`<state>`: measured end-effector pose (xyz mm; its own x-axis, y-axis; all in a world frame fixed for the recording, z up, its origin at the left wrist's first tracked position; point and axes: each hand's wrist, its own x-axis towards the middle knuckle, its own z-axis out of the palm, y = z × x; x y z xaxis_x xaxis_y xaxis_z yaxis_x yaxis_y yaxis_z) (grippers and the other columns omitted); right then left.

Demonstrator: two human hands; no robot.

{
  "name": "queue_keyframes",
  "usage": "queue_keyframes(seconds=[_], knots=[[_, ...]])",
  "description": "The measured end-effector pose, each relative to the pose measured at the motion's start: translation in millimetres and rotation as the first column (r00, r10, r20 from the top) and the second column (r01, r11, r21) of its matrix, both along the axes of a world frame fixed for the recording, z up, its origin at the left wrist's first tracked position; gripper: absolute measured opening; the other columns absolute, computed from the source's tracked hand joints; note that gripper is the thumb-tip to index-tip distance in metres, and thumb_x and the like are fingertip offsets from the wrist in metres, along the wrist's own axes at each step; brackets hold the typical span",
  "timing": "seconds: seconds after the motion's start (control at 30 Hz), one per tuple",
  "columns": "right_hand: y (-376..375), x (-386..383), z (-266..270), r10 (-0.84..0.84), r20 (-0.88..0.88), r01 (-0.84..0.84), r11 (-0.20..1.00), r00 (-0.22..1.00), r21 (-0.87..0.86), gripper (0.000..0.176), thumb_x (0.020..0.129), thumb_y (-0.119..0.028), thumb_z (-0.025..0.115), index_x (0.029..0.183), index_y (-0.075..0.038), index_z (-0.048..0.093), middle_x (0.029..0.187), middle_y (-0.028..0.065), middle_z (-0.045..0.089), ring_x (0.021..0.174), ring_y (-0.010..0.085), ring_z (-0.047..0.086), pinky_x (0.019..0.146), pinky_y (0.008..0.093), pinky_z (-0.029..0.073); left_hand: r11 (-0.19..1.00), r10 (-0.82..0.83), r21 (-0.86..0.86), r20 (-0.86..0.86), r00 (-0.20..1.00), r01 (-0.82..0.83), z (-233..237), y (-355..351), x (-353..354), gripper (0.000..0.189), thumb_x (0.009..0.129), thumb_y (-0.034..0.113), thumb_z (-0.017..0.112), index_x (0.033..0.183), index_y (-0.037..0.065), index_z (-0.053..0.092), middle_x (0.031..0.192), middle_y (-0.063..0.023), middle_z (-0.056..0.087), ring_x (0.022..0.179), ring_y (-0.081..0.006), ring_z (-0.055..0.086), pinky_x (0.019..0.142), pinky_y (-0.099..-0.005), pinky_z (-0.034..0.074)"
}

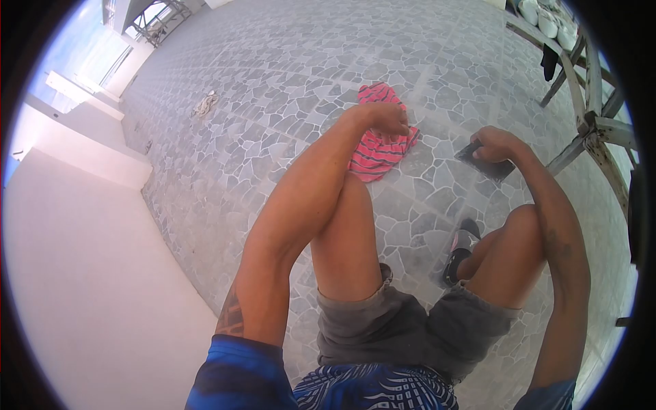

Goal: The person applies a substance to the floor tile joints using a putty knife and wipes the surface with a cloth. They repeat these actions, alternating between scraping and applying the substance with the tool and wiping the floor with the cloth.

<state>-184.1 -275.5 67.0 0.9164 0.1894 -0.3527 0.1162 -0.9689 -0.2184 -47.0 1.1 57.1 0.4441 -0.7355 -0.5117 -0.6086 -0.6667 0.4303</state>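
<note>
My left hand (389, 121) is held over a pink cloth with dark stripes (379, 156), just beyond my left knee. Its fingers are curled and appear to grip the cloth near its right edge, though the fingertips are partly hidden. The cloth shows both above and below the hand. My right hand (497, 144) is closed on the near-left end of a dark, flat rectangular tool (493, 168) that resembles a float. This tool is low by the paved floor, forward of my right knee; its underside is hidden.
Grey stone-patterned paving (273, 102) spreads ahead. A low white wall (89, 260) runs along the left. A crumpled pale rag (205, 103) lies further off. Wooden scaffold legs (591, 126) stand at right, with white bags (547, 24) above. My shoe (462, 249) is between the knees.
</note>
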Motion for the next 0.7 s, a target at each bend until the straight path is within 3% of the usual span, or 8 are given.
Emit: queue_keyframes(seconds=[0.7], knots=[[0.0, 0.3, -1.5, -0.024, -0.009, 0.024, 1.000, 1.000, -0.002, 0.033, 0.075, -0.016, 0.069, 0.104, 0.000, 0.069, 0.095, 0.0230, 0.069, 0.093, 0.0371, 0.066, 0.083, 0.0431, 0.050, 1.000, 0.001, -0.006, -0.004, 1.000, -0.001, 1.8, 0.5, -1.9, 0.037, 0.093, 0.035, 0.054, 0.112, 0.005, 0.066, 0.091, -0.0115, 0.074, 0.084, -0.0214, 0.072, 0.073, -0.0350, 0.056]])
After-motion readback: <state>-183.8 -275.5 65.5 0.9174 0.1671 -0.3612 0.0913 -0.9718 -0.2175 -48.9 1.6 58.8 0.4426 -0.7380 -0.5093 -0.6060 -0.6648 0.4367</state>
